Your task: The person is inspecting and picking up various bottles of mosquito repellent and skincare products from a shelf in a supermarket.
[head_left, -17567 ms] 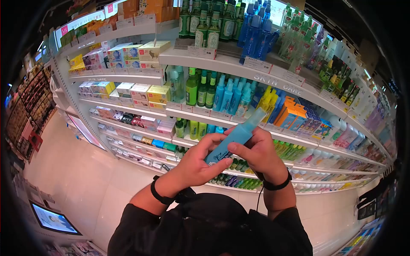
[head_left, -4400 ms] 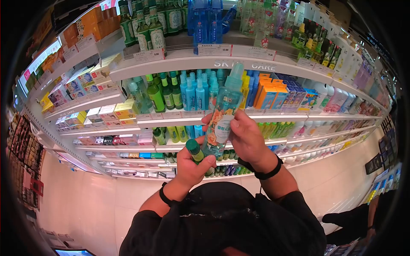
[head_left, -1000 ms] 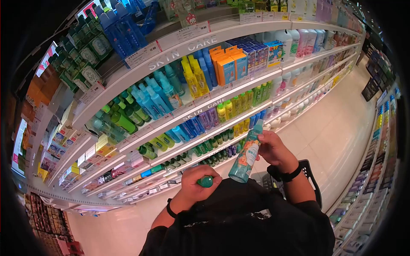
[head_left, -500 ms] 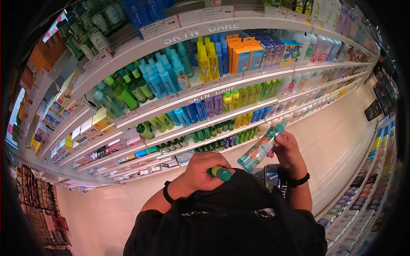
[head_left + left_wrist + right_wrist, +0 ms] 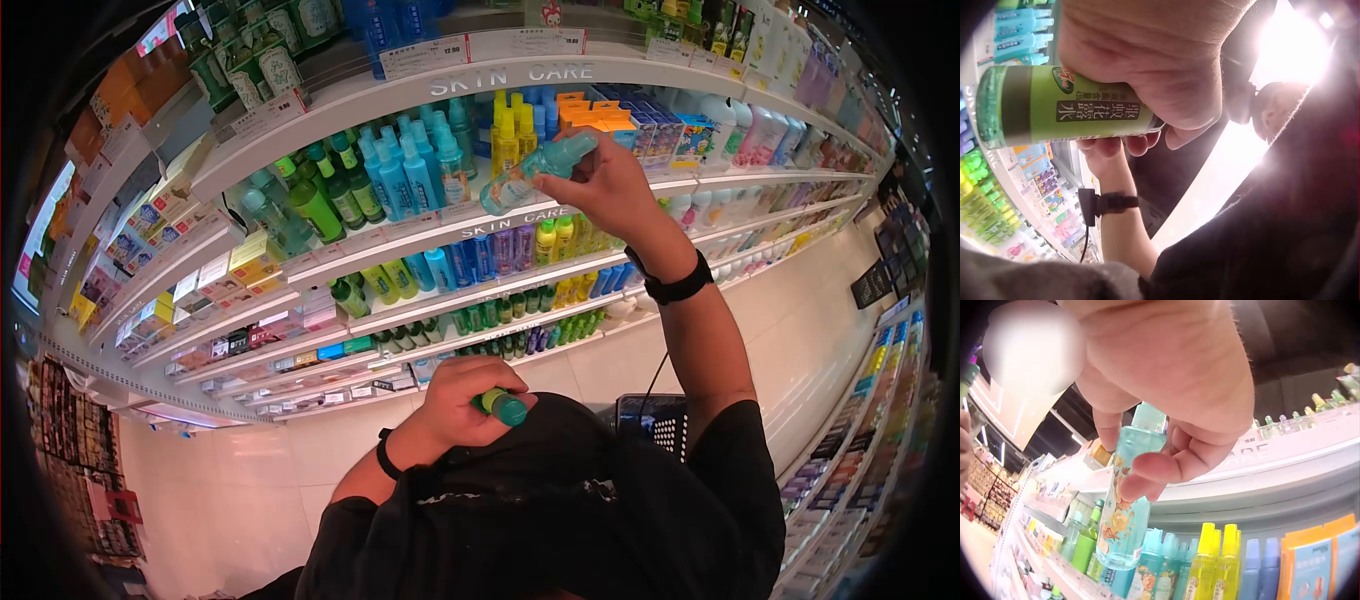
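My right hand (image 5: pixel 615 190) grips a clear teal spray bottle (image 5: pixel 512 192) near its cap, with thumb and fingers round the upper part. In the right wrist view, the bottle's orange flower print (image 5: pixel 1116 522) shows, and its base overlaps similar flower-printed bottles (image 5: pixel 1146 565) on the shelf. Tilted in the head view, it is at the front edge of the second shelf, right of the teal bottles. Low before my body, my left hand (image 5: pixel 462 400) holds a green floral water bottle (image 5: pixel 1041 109) by its middle, dark green cap (image 5: pixel 510 411) toward me in the head view.
Light-blue bottles (image 5: pixel 412 175), yellow spray bottles (image 5: pixel 506 140) and orange boxes (image 5: pixel 605 122) line the second shelf. Above juts a white shelf edge (image 5: pixel 400 95) marked SKIN CARE. Lower shelves hold more bottles. A black perforated basket (image 5: pixel 668 432) is below my right arm.
My right hand has carried the teal spray bottle from before my body up and forward to the shelf. The left hand keeps its grip on the green bottle. Earliest, both hands held a light-blue bottle.
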`<state>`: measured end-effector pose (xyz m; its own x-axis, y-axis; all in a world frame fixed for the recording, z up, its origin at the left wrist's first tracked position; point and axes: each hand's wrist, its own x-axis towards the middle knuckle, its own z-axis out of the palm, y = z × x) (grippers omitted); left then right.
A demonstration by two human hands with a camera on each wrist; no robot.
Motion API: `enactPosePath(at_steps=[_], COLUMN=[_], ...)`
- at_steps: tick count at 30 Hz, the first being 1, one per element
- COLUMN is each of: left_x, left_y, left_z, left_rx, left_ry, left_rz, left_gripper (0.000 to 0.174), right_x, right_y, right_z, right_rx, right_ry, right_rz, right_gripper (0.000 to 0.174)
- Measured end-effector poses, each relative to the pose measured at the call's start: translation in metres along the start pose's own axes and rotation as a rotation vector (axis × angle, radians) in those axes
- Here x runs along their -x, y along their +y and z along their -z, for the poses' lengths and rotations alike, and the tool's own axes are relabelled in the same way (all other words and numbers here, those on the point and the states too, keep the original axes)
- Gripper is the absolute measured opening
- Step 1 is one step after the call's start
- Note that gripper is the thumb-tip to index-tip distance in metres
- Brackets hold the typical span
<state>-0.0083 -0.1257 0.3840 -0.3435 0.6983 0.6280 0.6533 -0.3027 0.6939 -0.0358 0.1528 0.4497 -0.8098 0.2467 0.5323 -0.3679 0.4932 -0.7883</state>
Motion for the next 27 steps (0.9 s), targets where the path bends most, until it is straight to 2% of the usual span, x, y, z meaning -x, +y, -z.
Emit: enactPosePath(at_steps=[1, 3, 6, 7, 13, 14, 16, 27], left_x=[0.003, 0.011, 0.019, 0.02, 0.034, 0.035, 0.037, 0.034], left_y=[0.001, 0.003, 0.004, 0.005, 0.006, 0.005, 0.004, 0.0], left_z=[0.003, 0.007, 0.011, 0.013, 0.027, 0.031, 0.035, 0.04], left_rx=[-0.013, -0.028, -0.055, -0.067, -0.069, -0.067, -0.07, -0.085], left_ry=[0.015, 0.051, 0.097, 0.102, 0.144, 0.144, 0.123, 0.133], left_rz=[0.007, 0.02, 0.034, 0.033, 0.027, 0.026, 0.033, 0.038], left_gripper=[0.013, 0.014, 0.015, 0.015, 0.013, 0.013, 0.013, 0.015], right_x=[-0.013, -0.034, -0.053, -0.056, -0.067, -0.067, -0.068, -0.09], right_y=[-0.002, -0.006, 0.002, -0.002, 0.007, 0.009, 0.016, 0.028], right_z=[-0.005, -0.014, -0.027, -0.028, -0.046, -0.047, -0.048, -0.047], right_rx=[0.0, 0.323, 0.461, 0.555, 0.755, 0.757, 0.74, 0.74], right_ry=[-0.005, -0.051, -0.054, -0.075, -0.128, -0.128, -0.056, -0.062], right_rz=[0.004, 0.024, 0.065, 0.017, -0.016, -0.017, 0.021, 0.073], right_gripper=[0.047, 0.05, 0.052, 0.057, 0.067, 0.067, 0.053, 0.058])
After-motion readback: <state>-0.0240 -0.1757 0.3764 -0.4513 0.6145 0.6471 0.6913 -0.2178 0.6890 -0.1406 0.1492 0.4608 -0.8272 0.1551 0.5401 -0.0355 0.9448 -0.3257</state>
